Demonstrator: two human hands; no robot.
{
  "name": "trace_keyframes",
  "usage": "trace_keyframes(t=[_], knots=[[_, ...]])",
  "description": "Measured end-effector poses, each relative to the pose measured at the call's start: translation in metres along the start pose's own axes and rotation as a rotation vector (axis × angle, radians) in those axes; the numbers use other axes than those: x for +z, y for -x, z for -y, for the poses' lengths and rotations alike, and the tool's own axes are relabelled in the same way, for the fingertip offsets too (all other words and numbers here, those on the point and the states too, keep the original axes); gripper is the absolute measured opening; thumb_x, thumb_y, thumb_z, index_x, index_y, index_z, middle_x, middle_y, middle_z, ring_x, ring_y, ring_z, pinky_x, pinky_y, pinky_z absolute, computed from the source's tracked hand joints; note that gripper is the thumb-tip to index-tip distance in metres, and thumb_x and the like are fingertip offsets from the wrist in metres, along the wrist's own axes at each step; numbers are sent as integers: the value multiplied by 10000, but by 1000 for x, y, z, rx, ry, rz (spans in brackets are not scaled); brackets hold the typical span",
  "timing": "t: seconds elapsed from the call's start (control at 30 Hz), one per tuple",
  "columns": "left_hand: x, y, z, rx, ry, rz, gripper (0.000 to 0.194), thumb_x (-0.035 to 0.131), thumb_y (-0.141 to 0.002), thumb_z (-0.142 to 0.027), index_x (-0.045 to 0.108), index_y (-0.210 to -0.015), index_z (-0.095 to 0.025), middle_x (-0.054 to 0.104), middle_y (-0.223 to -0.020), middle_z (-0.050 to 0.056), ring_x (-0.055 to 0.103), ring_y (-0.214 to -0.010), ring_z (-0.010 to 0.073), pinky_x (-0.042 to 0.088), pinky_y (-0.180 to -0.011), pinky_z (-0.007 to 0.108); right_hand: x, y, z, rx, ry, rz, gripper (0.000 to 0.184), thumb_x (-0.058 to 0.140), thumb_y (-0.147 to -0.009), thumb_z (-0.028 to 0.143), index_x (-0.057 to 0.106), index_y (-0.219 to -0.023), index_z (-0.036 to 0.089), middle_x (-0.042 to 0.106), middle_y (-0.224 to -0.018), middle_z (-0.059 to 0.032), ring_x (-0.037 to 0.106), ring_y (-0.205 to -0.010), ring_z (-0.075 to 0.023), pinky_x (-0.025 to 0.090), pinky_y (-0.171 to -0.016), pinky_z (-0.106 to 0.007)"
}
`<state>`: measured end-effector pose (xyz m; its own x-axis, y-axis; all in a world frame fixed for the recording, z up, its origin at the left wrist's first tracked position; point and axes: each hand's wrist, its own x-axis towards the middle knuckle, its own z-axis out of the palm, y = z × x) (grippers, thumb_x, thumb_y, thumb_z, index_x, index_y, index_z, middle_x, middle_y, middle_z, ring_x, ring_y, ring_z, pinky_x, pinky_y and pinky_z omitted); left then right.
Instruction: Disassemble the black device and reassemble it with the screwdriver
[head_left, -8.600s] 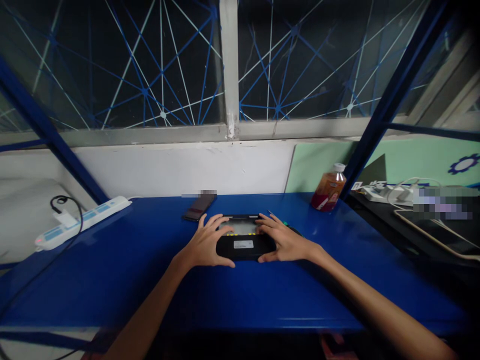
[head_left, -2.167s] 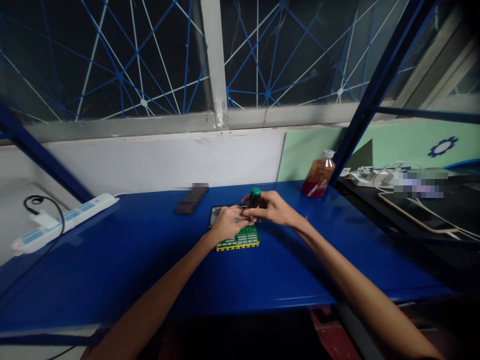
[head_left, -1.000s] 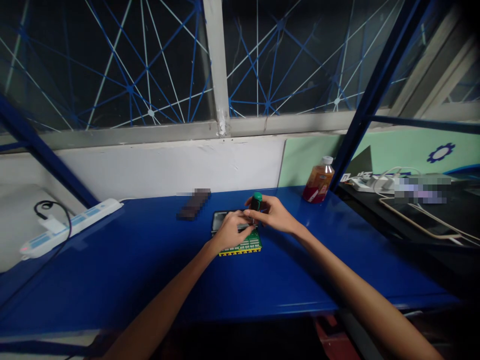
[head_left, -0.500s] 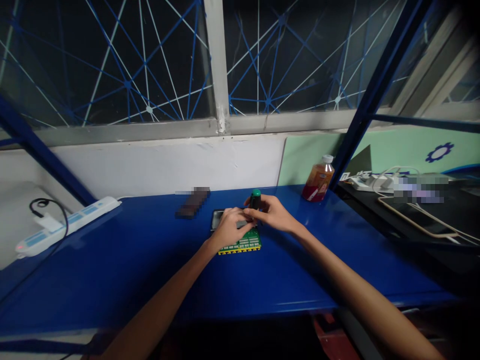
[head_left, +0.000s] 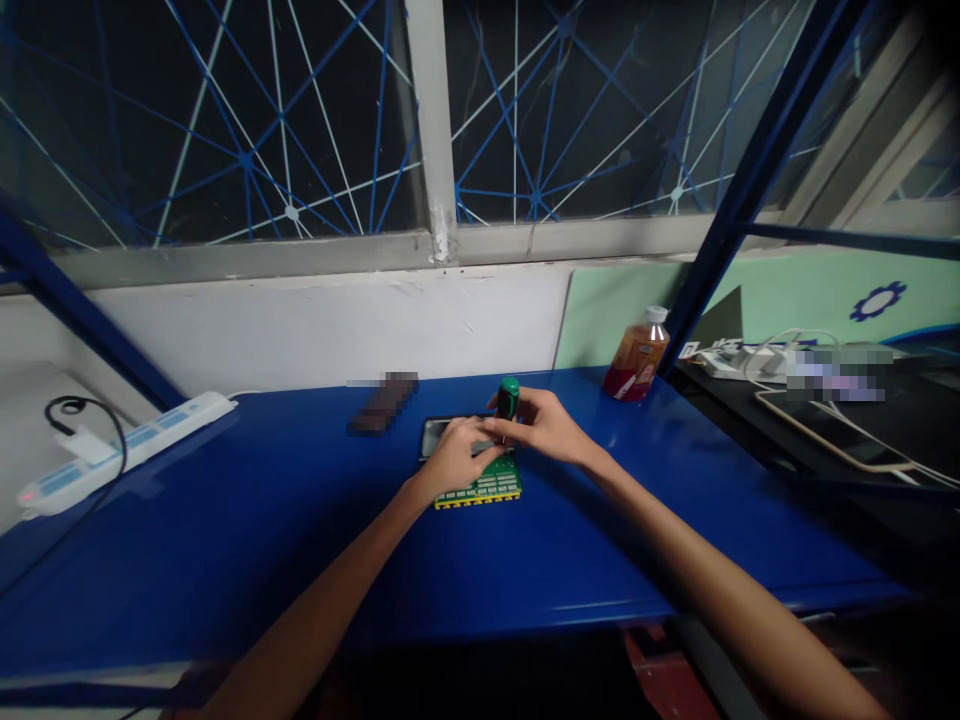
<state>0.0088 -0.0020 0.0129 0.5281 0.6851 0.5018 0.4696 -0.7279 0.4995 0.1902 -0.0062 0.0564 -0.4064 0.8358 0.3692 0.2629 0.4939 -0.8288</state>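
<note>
Nearly upright at the far right corner of a green circuit board (head_left: 491,483), a green-and-black screwdriver (head_left: 508,398) points handle up and shaft down, its long axis close to vertical, its tip too small to make out. A right hand (head_left: 551,427) is closed around the handle; a left hand (head_left: 452,457) lies across the board and the black-rimmed frame (head_left: 433,438) at its far side, any fingertip grip impossible to tell. The board's yellow edge runs crosswise, facing the person.
</note>
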Motion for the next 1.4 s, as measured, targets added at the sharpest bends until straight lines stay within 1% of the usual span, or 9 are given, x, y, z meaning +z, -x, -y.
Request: trace_keyframes(t=[0.17, 0.33, 0.5, 0.67, 0.8, 1.0, 1.13, 1.3, 1.4], knots=[[3, 0, 0, -26, 29, -79, 149, 659, -836, -302, 756, -824, -190, 744, -855, 57, 674, -837, 209, 501, -798, 335, 0, 0, -1, -4, 16, -4, 312, 673, -799, 458, 649, -909, 167, 625, -704, -14, 543, -600, -134, 415, -551, -280], [5, 0, 1, 19, 114, -4, 145, 618, -855, -218, 757, -890, -196, 751, -925, 57, 680, -907, 200, 507, -837, 315, -1, -1, 0, 9, 14, -1, 315, 659, -808, 467, 648, -890, 163, 631, -698, -21, 556, -605, -138, 423, -560, -284], [7, -1, 0, -56, 98, -53, 98, 692, -807, -273, 766, -824, -211, 761, -852, 43, 691, -844, 203, 513, -815, 321, -2, 0, 5, 18, 12, -3, 312, 655, -813, 456, 650, -914, 161, 632, -684, -20, 554, -602, -134, 435, -573, -282], [4, 0, -3, 16, 135, 6, 159, 614, -862, -220, 757, -930, -230, 761, -917, 29, 683, -906, 186, 508, -831, 297, -1, 0, 6, 41, 28, -28, 323, 648, -812, 464, 652, -915, 158, 629, -665, -22, 552, -590, -136, 435, -565, -286], [3, 0, -2, -20, 85, -53, 114, 658, -839, -268, 764, -851, -229, 766, -854, 24, 694, -855, 197, 509, -818, 315, 1, 0, 3, 37, 42, -35, 333, 645, -808, 489, 659, -892, 167, 623, -661, -18, 544, -576, -134, 428, -548, -286], [3, -2, -3, 18, 38, -58, 126, 626, -826, -194, 751, -835, -207, 763, -881, 35, 695, -876, 213, 510, -830, 342, 2, 1, 3, 14, 32, -40, 343, 594, -841, 511, 658, -879, 176, 618, -658, -15, 543, -580, -136, 423, -539, -284], [5, -1, -4, -21, -1, -126, 73, 685, -805, -222, 750, -775, -206, 766, -843, 38, 698, -843, 220, 495, -832, 354, 1, 1, 5, 5, 28, -31, 343, 600, -841, 507, 672, -882, 175, 641, -696, -27, 556, -598, -138, 431, -556, -285], [4, 0, -2, 30, 22, -59, 109, 640, -848, -215, 749, -849, -215, 762, -894, 27, 689, -881, 204, 489, -831, 327, 2, 1, 7, 5, 33, -34, 345, 610, -834, 506, 676, -887, 172, 644, -696, -28, 558, -605, -141, 433, -566, -290], [4, -1, -2, -3, -3, -83, 73, 679, -821, -220, 749, -805, -206, 760, -847, 28, 687, -848, 209, 485, -820, 345, 2, 1, 8, 4, 49, -36, 338, 620, -827, 499, 673, -884, 170, 645, -710, -29, 560, -621, -144, 429, -566, -289]])
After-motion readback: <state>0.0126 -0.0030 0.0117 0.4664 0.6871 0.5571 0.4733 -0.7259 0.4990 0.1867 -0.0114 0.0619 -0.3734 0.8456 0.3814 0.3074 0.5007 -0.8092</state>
